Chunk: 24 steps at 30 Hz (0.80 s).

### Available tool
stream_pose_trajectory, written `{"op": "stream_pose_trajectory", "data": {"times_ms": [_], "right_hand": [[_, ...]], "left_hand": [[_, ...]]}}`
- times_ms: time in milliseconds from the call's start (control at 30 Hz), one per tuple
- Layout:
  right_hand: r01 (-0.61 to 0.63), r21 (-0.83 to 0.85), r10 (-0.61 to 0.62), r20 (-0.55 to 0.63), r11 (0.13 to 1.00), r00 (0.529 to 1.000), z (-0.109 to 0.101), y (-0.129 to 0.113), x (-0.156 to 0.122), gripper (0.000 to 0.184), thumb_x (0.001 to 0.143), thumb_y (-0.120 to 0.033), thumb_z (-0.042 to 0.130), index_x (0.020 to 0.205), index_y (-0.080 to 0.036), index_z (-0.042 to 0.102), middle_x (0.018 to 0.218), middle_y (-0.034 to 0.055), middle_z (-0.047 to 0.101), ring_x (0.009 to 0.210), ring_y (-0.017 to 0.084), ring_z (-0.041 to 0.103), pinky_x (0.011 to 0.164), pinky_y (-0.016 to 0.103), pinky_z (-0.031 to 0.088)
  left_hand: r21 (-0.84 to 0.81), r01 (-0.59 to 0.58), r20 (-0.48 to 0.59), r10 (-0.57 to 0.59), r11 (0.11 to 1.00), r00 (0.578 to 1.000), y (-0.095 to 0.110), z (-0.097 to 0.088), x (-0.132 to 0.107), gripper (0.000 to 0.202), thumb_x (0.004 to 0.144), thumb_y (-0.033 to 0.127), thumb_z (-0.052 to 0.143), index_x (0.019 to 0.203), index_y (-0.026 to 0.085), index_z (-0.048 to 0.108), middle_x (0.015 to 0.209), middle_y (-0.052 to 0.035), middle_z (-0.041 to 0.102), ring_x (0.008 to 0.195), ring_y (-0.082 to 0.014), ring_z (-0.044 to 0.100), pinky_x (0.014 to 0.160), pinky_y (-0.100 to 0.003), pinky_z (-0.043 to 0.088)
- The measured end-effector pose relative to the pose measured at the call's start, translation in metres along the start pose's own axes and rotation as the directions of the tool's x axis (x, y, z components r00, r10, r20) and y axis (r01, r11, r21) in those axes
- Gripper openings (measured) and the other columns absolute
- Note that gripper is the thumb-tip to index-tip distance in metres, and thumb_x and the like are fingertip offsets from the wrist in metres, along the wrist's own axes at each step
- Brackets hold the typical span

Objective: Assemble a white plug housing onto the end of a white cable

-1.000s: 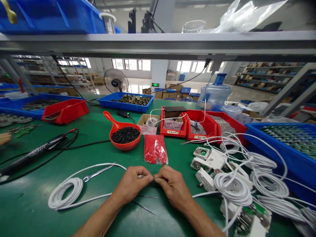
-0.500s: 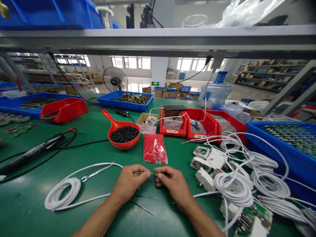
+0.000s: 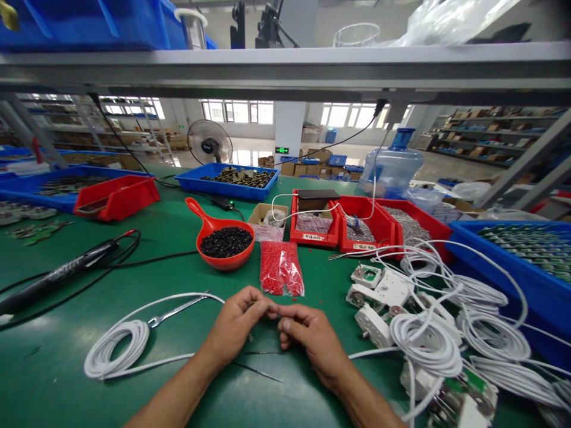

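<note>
My left hand (image 3: 241, 321) is closed in a pinch around the thin wire end of a white cable, mostly hidden by the fingers. Against its fingertips rests my right hand (image 3: 310, 333), thumb and fingers pressed together; what lies between them, if anything, cannot be seen. From the left hand the white cable (image 3: 118, 349) runs leftward into a coil on the green bench. Thin dark leads (image 3: 263, 373) stick out below the hands. A metal open-end wrench (image 3: 178, 310) lies just left of my left hand. Beyond the fingers sits a clear bag of small red pieces (image 3: 282, 267).
An orange ladle-shaped bowl (image 3: 226, 263) holds black pieces. Red bins (image 3: 363, 244) stand behind the bag. White housings (image 3: 375, 326) and coiled cables (image 3: 423, 345) crowd the right side. At left lies a black pen-like tool (image 3: 66, 276). A shelf (image 3: 285, 71) spans overhead.
The gap between my hands has closed: the right fingertips now meet the left ones, covering the wire tip that showed before. The view has shifted slightly.
</note>
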State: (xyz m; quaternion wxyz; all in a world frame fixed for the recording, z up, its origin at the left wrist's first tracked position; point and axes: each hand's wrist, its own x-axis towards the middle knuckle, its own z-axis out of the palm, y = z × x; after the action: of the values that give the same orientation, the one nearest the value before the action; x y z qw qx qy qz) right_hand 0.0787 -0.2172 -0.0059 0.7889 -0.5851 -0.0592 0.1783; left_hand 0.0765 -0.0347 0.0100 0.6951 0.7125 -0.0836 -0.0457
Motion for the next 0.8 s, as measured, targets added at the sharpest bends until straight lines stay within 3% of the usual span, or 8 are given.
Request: {"op": "stream_pose_trajectory", "data": {"times_ms": [100, 200, 267, 467, 800], "right_hand": [[0.033, 0.074, -0.028, -0.063, 0.997, 0.998, -0.002, 0.000, 0.001, 0.032, 0.070, -0.034, 0.078, 0.091, -0.011, 0.070, 0.071, 0.0037, 0.064, 0.058, 0.012, 0.057, 0.056, 0.024, 0.050], [0.038, 0.133, -0.027, -0.090, 0.990, 0.996, -0.005, 0.002, 0.003, 0.039, 0.068, -0.036, 0.081, 0.096, -0.012, 0.068, 0.075, 0.0041, 0.066, 0.062, 0.013, 0.060, 0.058, 0.025, 0.052], [0.023, 0.150, -0.010, -0.090, 0.988, 0.996, -0.005, 0.004, 0.004, 0.040, 0.066, -0.037, 0.083, 0.094, -0.012, 0.067, 0.076, 0.0051, 0.068, 0.063, 0.014, 0.062, 0.059, 0.025, 0.053], [-0.047, 0.189, 0.061, -0.068, 0.981, 0.996, 0.000, 0.006, 0.004, 0.046, 0.062, -0.035, 0.087, 0.095, -0.010, 0.068, 0.084, 0.0099, 0.071, 0.068, 0.016, 0.067, 0.064, 0.025, 0.055], [-0.052, 0.187, 0.066, -0.068, 0.981, 0.995, 0.002, 0.005, 0.001, 0.042, 0.064, -0.033, 0.086, 0.092, -0.009, 0.066, 0.078, 0.0078, 0.072, 0.067, 0.014, 0.067, 0.064, 0.024, 0.055]], "left_hand": [[0.059, -0.038, -0.097, 0.044, 0.998, 0.994, -0.001, -0.002, 0.003, 0.024, 0.089, 0.037, 0.055, 0.083, 0.014, 0.055, 0.106, -0.0067, 0.065, 0.095, -0.0155, 0.061, 0.088, -0.026, 0.045], [0.171, -0.002, -0.102, 0.020, 0.985, 0.995, 0.001, 0.001, 0.000, 0.027, 0.088, 0.040, 0.055, 0.081, 0.014, 0.057, 0.074, -0.0009, 0.061, 0.067, -0.0104, 0.055, 0.064, -0.019, 0.044], [0.207, 0.015, -0.119, 0.010, 0.978, 0.993, 0.001, 0.004, -0.003, 0.030, 0.087, 0.042, 0.056, 0.079, 0.013, 0.058, 0.065, 0.0016, 0.055, 0.058, -0.0086, 0.048, 0.055, -0.017, 0.039], [0.248, 0.041, -0.144, -0.005, 0.968, 0.990, 0.002, 0.012, -0.006, 0.027, 0.083, 0.039, 0.059, 0.079, 0.012, 0.062, 0.066, 0.0010, 0.057, 0.058, -0.0081, 0.046, 0.055, -0.017, 0.038], [0.275, 0.059, -0.127, -0.025, 0.960, 0.992, 0.007, 0.018, -0.009, 0.025, 0.080, 0.037, 0.059, 0.079, 0.012, 0.066, 0.067, -0.0017, 0.064, 0.059, -0.0094, 0.052, 0.054, -0.015, 0.040]]}}
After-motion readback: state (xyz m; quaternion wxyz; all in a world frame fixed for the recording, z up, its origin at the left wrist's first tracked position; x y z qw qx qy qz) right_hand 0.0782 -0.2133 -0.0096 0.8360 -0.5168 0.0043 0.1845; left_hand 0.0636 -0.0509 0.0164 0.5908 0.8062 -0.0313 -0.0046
